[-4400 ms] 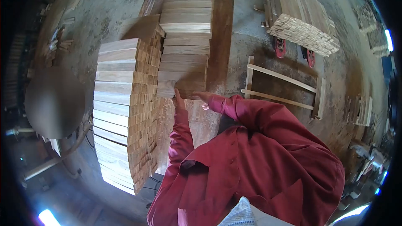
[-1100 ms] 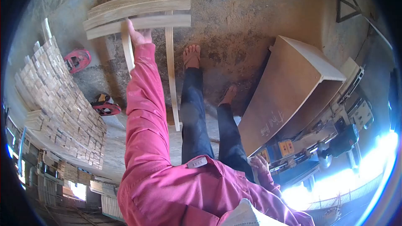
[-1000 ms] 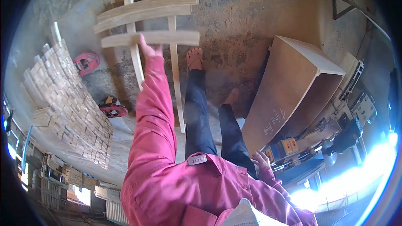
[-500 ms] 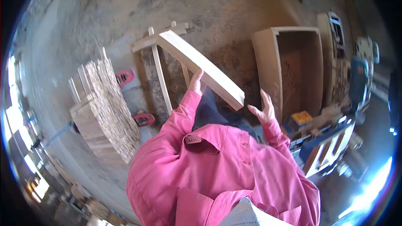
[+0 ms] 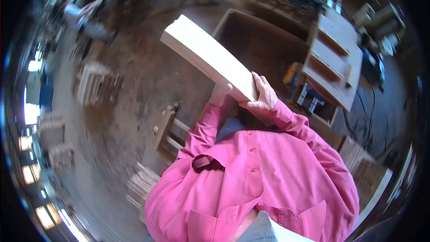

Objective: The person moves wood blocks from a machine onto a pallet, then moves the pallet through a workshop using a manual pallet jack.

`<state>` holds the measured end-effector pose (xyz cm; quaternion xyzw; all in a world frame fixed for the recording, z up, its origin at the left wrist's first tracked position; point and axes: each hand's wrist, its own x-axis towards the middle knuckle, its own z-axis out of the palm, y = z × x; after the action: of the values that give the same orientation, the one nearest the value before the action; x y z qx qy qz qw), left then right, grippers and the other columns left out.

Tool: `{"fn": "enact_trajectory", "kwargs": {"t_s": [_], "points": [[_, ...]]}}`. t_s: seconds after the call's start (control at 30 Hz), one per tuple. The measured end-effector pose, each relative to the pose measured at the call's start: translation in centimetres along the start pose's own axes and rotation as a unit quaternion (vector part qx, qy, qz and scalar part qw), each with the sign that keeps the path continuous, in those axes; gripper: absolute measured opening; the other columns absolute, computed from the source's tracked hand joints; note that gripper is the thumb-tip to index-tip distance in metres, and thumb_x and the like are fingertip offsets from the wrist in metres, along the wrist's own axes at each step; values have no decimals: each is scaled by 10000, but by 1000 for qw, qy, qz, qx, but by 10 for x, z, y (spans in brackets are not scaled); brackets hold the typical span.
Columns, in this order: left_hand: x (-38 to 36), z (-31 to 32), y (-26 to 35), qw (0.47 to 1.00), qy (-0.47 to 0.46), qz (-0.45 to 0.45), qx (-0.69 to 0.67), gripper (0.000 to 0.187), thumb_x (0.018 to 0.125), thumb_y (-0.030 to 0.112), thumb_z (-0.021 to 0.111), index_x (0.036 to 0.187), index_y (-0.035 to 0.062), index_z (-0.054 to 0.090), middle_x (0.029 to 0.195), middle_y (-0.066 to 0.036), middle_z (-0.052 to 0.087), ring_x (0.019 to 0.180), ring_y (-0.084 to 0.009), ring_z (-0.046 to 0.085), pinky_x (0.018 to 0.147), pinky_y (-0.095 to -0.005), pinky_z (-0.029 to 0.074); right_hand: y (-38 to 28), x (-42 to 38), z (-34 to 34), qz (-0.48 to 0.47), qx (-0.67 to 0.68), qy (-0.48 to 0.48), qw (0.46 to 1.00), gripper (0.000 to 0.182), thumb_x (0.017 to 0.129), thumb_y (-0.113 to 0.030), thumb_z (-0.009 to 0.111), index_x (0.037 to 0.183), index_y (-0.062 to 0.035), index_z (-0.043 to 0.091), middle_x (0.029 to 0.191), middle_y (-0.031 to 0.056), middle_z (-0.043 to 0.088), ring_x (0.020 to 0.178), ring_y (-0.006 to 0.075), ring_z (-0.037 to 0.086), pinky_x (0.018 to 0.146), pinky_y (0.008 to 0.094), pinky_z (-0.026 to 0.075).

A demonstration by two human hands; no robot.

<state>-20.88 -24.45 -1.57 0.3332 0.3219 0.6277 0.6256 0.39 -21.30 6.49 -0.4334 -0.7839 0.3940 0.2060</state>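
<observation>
A long, thick pale wooden board [image 5: 208, 54] is held up in front of my chest, slanting from upper left to lower right. My left hand [image 5: 220, 95] grips its lower long edge close to the near end, thumb against the side and the other fingers hidden beneath. Around the near right end, my right hand [image 5: 263, 96] is closed, fingers over the top edge and thumb on the lower side. Both hands touch the board, and its far end sticks out free.
Beyond the board lies an open wooden box [image 5: 244, 29]. A panel with wooden strips [image 5: 333, 56] stands at right, near a yellow object [image 5: 291, 74]. A wooden frame [image 5: 168, 130] is by my left arm. Stacked wood [image 5: 96, 85] and a person [image 5: 87, 20] are farther left.
My view and body have turned to the right, bringing the box ahead of me. My right hand, open and apart before, has closed on the board's near end. The board is carried along.
</observation>
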Motion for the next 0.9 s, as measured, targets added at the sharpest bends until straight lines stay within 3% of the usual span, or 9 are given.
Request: {"fn": "enact_trajectory", "kwargs": {"t_s": [0.03, 0.07, 0.13, 0.27, 0.4, 0.67, 0.77, 0.9], "points": [[8, -2, -4, 999, -32, -22, -4, 740, 825, 418, 739, 1375, -6, 482, 1326, -171, 552, 1221, -307, 546, 1008, -436, 467, 5, -7, -10, 24, -2, 30, 999, 1237, 588, -622, 827, 1460, 103, 332, 1237, 262, 522, 1159, 401, 546, 1003, 435, 452], [22, -18, -15, 991, -50, -52, 112, 765, 864, 448, 710, 1409, -13, 435, 1366, -139, 525, 1247, -281, 526, 1038, -433, 443, 13, -11, -20, 7, -10, 58, 998, 1238, 571, -615, 838, 1455, 95, 343, 1231, 269, 516, 1147, 414, 543, 991, 470, 451], [53, 9, 4, 997, -43, -64, -29, 836, 850, 571, 636, 1442, 22, 422, 1426, -126, 486, 1301, -287, 477, 1084, -456, 387, 15, -23, -46, 3, -63, 115, 991, 1218, 562, -585, 852, 1445, 91, 354, 1213, 273, 512, 1127, 425, 531, 983, 508, 434], [108, 79, 67, 960, -50, -98, -259, 1003, 822, 818, 489, 1510, 94, 395, 1547, -99, 409, 1409, -299, 378, 1177, -502, 277, 1, -44, -114, 57, -182, 152, 970, 1144, 549, -499, 859, 1429, 63, 391, 1233, 235, 521, 1161, 397, 503, 1014, 463, 395], [155, 88, 90, 930, -74, -141, -331, 996, 798, 813, 542, 1502, 120, 414, 1536, -89, 425, 1389, -294, 404, 1164, -535, 287, -4, -27, -166, 34, -304, 150, 940, 1099, 531, -432, 870, 1410, 61, 434, 1226, 208, 542, 1154, 361, 516, 997, 451, 409], [231, 165, 41, 951, -79, -68, -290, 1025, 759, 810, 606, 1505, 135, 410, 1533, -110, 422, 1396, -324, 396, 1172, -562, 278, 56, 11, -285, -45, -350, 153, 923, 1078, 594, -439, 877, 1433, 52, 411, 1260, 206, 538, 1190, 369, 518, 1028, 451, 386], [240, 199, 28, 976, -24, -18, -217, 1048, 747, 833, 592, 1515, 147, 396, 1532, -127, 420, 1394, -336, 399, 1157, -581, 304, 86, 18, -308, -12, -364, 120, 924, 1113, 583, -496, 891, 1438, 35, 415, 1272, 201, 538, 1197, 364, 526, 1012, 447, 399], [260, 183, -12, 981, 26, -41, -190, 1074, 733, 845, 595, 1515, 137, 394, 1537, -127, 415, 1385, -344, 413, 1152, -574, 323, 126, 21, -311, -1, -323, 109, 940, 1104, 580, -555, 866, 1406, 47, 448, 1264, 207, 550, 1205, 363, 525, 1028, 449, 398]]}}
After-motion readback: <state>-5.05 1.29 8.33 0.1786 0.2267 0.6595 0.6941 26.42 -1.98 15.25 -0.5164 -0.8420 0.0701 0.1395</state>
